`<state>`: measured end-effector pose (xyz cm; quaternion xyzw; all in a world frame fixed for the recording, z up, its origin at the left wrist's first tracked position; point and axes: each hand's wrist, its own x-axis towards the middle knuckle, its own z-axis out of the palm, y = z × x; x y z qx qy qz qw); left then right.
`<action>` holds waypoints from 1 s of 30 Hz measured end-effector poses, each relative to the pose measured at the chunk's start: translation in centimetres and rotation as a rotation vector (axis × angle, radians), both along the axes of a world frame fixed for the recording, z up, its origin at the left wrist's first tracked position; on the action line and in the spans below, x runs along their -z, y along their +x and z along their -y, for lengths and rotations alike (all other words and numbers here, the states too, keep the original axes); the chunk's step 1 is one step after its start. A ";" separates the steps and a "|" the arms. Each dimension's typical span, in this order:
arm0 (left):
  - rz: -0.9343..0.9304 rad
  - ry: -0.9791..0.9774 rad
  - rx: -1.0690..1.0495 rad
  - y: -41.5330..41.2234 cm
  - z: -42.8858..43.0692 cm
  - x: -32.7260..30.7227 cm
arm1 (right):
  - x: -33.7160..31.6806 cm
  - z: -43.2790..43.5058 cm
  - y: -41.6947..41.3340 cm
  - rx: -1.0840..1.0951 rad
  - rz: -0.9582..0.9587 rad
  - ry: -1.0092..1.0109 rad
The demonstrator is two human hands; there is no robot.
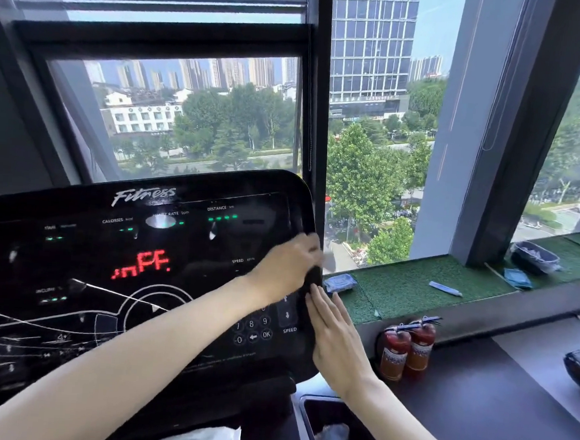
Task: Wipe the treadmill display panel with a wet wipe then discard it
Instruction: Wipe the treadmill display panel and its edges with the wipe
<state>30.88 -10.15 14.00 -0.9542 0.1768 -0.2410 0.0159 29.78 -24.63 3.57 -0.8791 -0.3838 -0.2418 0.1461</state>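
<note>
The black treadmill display panel [140, 278] fills the lower left, with red digits lit and "Fitness" printed at its top. My left hand [287, 267] reaches across it to the panel's right edge, blurred, its fingers curled over a pale wet wipe [330, 261] that shows just past the fingertips. My right hand [337, 336] lies flat with straight fingers against the panel's right edge beside the SPEED keys, holding nothing.
A green turf window ledge [414, 290] carries a blue wipe pack [340, 283], a torn sachet [445, 288], a blue packet [518, 278] and a lined bin [534, 257]. Two red fire extinguishers [406, 348] stand below. A tray [335, 429] sits under the panel.
</note>
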 end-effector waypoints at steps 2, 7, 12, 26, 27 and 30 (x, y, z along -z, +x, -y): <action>-0.115 0.134 0.103 -1.0 0.4 0.8 | -0.1 0.2 0.1 -0.001 0.013 -0.014; 0.211 -0.251 -0.136 0.6 -0.4 -1.2 | -0.2 0.1 -0.1 -0.011 -0.024 0.017; -0.214 -0.149 0.006 -0.4 1.6 0.6 | -0.9 0.8 0.3 -0.066 -0.199 0.412; -0.425 -1.269 -0.035 -3.0 1.5 -2.1 | -7.6 1.0 1.1 -0.036 -0.898 1.222; -0.454 -1.302 -0.070 -3.4 1.6 -1.6 | -7.7 1.0 1.1 -0.045 -0.970 1.284; -0.478 -1.468 -0.168 -3.9 2.6 -0.2 | -8.1 0.6 0.9 -0.132 -1.148 1.419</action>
